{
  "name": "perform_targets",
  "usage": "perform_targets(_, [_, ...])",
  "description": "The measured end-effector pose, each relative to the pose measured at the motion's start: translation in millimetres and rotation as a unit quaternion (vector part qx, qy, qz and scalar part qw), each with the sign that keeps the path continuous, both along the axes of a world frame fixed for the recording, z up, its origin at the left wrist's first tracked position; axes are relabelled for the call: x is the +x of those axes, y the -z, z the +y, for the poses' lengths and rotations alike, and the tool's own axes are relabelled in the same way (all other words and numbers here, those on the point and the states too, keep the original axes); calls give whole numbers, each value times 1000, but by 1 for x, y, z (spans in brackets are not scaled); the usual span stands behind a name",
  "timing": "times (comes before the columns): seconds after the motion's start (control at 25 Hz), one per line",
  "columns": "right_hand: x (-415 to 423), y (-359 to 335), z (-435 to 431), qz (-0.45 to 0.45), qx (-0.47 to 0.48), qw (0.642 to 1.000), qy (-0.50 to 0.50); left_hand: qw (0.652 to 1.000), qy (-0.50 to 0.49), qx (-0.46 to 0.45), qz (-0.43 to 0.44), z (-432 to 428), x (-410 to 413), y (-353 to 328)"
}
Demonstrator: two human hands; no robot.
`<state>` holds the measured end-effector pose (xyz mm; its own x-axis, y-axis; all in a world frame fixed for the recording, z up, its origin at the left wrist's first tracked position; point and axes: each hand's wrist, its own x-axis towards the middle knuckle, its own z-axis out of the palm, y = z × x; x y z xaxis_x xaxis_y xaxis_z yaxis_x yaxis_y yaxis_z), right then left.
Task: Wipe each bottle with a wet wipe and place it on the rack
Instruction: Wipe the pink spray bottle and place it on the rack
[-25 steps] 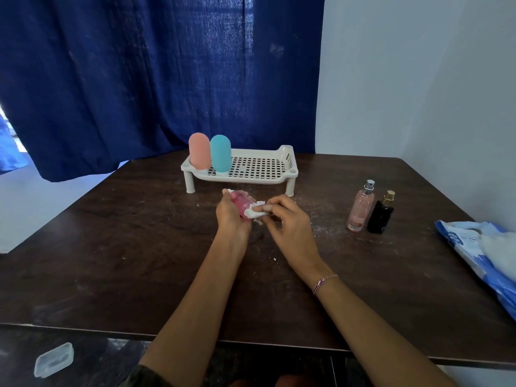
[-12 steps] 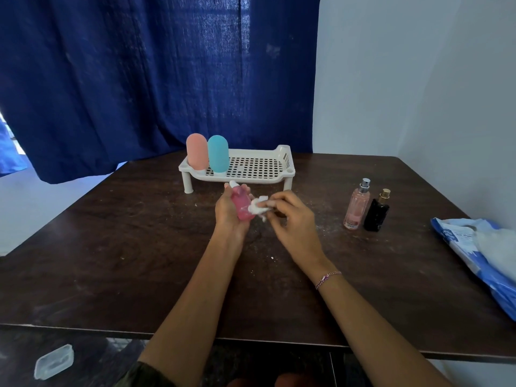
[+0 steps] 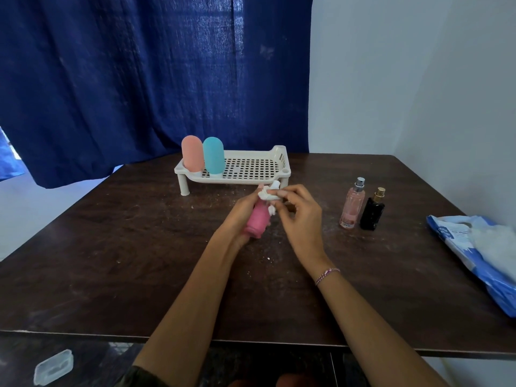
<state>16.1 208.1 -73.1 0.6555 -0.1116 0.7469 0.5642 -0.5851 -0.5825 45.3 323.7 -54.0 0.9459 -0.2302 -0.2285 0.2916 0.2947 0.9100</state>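
Observation:
My left hand [image 3: 237, 216] grips a pink bottle [image 3: 257, 220], tilted with its top toward the rack, above the middle of the dark table [image 3: 111, 261]. My right hand [image 3: 300, 216] pinches a crumpled white wet wipe [image 3: 268, 194] against the bottle's upper end, which is hidden. Behind them stands a white perforated rack [image 3: 251, 170] with a salmon bottle [image 3: 192, 153] and a teal bottle [image 3: 213, 155] upright at its left end. A pale pink perfume bottle [image 3: 351, 205] and a black perfume bottle [image 3: 373, 210] stand on the table to the right.
A blue and white wet wipe pack [image 3: 480, 252] lies at the table's right edge. A blue curtain [image 3: 139, 79] hangs behind the table and a white wall [image 3: 418, 79] closes the right side. A small clear plastic lid [image 3: 53, 367] lies on the floor at lower left.
The wipe has moved from the bottle's side up to its top end. The bottle has tilted so that its base now points toward me.

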Motion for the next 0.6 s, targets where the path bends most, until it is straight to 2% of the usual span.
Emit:
perform_targets(0.12, [6, -1, -7, 23, 52, 998, 39, 998, 52, 21, -14, 0, -8, -5])
perform_targets(0.24, [8, -1, -10, 43, 60, 997, 34, 997, 49, 49, -27, -2, -12, -8])
perform_targets(0.4, [5, 0, -11, 73, -16, 997, -7, 979, 1, 168, -117, 2, -2, 2])
perform_targets(0.48, [3, 0, -12, 66, -59, 996, -3, 950, -35, 254, -178, 1, 3, 9])
perform_targets(0.6, [2, 2, -11, 45, -142, 988, 34, 912, -65, 328, -239, -4, -1, 11])
